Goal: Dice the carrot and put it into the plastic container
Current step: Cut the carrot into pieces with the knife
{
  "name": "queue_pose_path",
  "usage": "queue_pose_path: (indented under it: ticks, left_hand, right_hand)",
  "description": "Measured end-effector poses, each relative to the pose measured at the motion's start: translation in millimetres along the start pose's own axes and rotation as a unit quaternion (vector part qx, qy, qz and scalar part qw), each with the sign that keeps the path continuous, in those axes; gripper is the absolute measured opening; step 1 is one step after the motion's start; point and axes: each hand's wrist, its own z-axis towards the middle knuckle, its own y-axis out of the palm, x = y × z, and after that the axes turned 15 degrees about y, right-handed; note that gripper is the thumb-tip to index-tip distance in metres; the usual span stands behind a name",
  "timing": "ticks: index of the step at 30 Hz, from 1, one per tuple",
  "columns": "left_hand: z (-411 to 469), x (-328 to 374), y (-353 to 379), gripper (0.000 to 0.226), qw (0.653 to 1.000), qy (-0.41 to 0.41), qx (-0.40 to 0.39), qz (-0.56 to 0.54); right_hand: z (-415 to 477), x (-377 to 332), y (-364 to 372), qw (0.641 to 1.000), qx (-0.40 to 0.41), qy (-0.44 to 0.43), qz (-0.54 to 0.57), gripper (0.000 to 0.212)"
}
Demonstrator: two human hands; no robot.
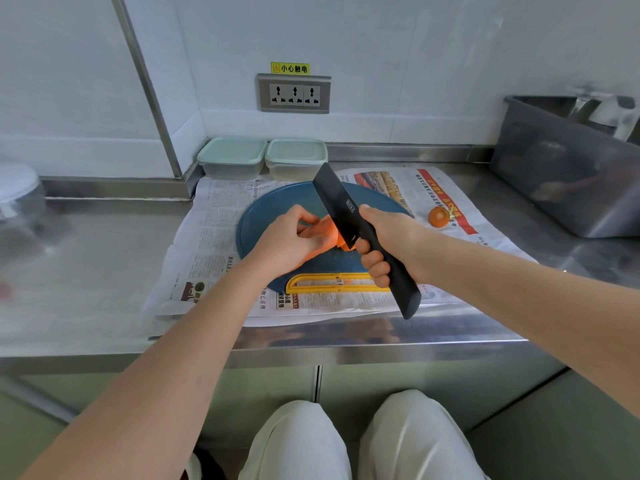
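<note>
An orange carrot (328, 233) lies on a round blue cutting board (263, 220) with a yellow handle, in the middle of the counter. My left hand (287, 242) grips the carrot from the left, fingers curled over it. My right hand (388, 242) grips the black handle of a black cleaver (336, 206), whose blade stands against the carrot's right end. A small cut piece sits under the blade. Two lidded plastic containers (232, 157) (296, 158) stand at the back by the wall.
Newspaper (207, 237) covers the steel counter under the board. A cut carrot top (439, 217) lies on the paper to the right. A dark grey bin (568, 168) stands at the far right. A clear lidded tub (19, 195) is at the far left.
</note>
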Motion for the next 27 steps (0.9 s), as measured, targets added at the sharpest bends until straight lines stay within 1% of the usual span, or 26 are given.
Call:
queue_pose_path:
  ticks: [4, 8, 11, 19, 23, 27]
  left_hand:
    - [1, -1, 2, 0.039, 1.0, 0.009, 0.007, 0.019]
    - [1, -1, 3, 0.034, 0.999, 0.019, 0.01, 0.032]
    - [2, 0, 3, 0.034, 0.999, 0.016, 0.005, 0.035]
    - [3, 2, 1, 0.034, 1.0, 0.016, -0.001, 0.018]
    - [3, 2, -1, 0.03, 1.0, 0.011, 0.002, 0.011]
    - [4, -2, 0, 0.033, 1.0, 0.013, 0.002, -0.006]
  right_hand:
    - [0, -2, 2, 0.999, 0.023, 0.009, -0.029, 0.055]
    - [-4, -12, 2, 0.998, 0.015, 0.03, -0.056, 0.055]
    - [-5, -21, 2, 0.996, 0.015, 0.044, -0.072, 0.057]
    - [3, -33, 2, 0.991, 0.007, 0.073, -0.111, 0.055]
    - [6, -38, 5, 0.99, 0.002, 0.082, -0.114, 0.054]
    - [17, -35, 11, 0.991, 0.011, 0.086, -0.106, 0.054]
